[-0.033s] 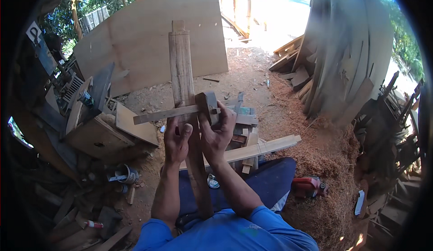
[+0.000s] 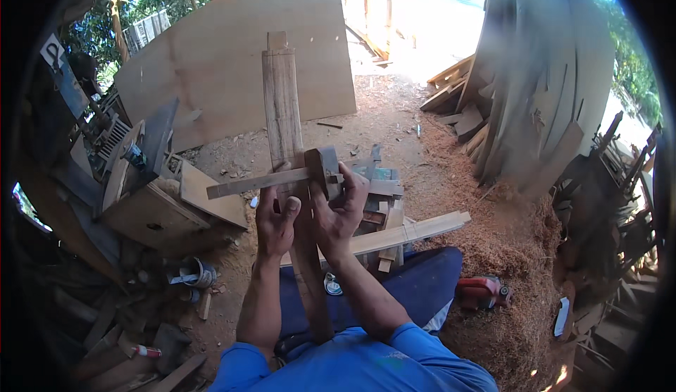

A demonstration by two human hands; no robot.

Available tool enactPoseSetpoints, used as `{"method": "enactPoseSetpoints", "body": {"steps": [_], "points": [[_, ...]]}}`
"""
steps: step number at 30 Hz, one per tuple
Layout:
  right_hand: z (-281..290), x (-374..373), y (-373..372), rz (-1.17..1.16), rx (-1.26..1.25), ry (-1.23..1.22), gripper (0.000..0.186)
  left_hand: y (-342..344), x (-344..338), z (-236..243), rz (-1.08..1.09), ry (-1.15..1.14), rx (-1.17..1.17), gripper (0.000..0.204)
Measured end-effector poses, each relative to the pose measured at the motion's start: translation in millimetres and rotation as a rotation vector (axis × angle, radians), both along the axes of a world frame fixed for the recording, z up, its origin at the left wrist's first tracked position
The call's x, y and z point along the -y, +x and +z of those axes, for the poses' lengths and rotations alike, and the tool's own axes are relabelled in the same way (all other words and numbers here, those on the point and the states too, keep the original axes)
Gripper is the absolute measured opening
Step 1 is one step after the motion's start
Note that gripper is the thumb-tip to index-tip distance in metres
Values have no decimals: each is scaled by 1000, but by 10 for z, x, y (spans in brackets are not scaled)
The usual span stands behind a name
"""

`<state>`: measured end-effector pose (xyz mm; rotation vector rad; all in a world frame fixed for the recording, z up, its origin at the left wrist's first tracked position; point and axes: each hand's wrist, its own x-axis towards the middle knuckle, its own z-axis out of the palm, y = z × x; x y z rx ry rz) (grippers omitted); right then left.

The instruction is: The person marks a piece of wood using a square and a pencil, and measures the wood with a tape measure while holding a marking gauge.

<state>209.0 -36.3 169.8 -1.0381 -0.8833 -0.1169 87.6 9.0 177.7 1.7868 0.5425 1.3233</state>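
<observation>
A long wooden board [image 2: 284, 110] with a narrow tenon at its far end stretches from my lap away from me. My left hand [image 2: 274, 224] is closed around its left edge, thumb on top. A wooden marking gauge [image 2: 322, 165] lies across the board, its block at the right edge and its thin beam sticking out to the left. My right hand [image 2: 338, 216] grips the block from the right, with the fingers partly hidden behind it. Under my forearms a paler piece of wood [image 2: 415, 230] with pencil lines lies slantwise above my lap.
Beyond my right hand is a low stack of wood offcuts [image 2: 387, 188]. A red power tool [image 2: 483, 291] sits in wood shavings [image 2: 514, 251] to the right. Tall boards [image 2: 542, 89] lean at far right, a plywood sheet [image 2: 211, 61] at the back. At left are a wooden cabinet [image 2: 155, 216] and a small bucket [image 2: 204, 274].
The marking gauge and my right hand have shifted very slightly toward me along the board, and the beam tilts a little more. My left hand stays in place.
</observation>
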Motion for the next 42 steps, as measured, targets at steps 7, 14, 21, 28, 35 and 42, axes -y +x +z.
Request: {"method": "enactPoseSetpoints", "body": {"steps": [7,14,21,28,35,42], "points": [[-195,140,-229,256,-88,144,62,-28,55,93,123,47,19,36],[-125,140,-288,438,-132,134,62,-137,84,143,112,-12,17,29],[-22,200,-270,536,-139,13,78,-179,53,51,5,-21,110,33],[-85,24,-226,511,-216,76,76,-103,151,133,-58,-80,246,91],[147,-49,-97,532,-167,-37,81,-93,164,131,-9,-128,81,50],[126,25,-113,566,-145,-18,84,-34,156,130,9,-94,27,53]]}}
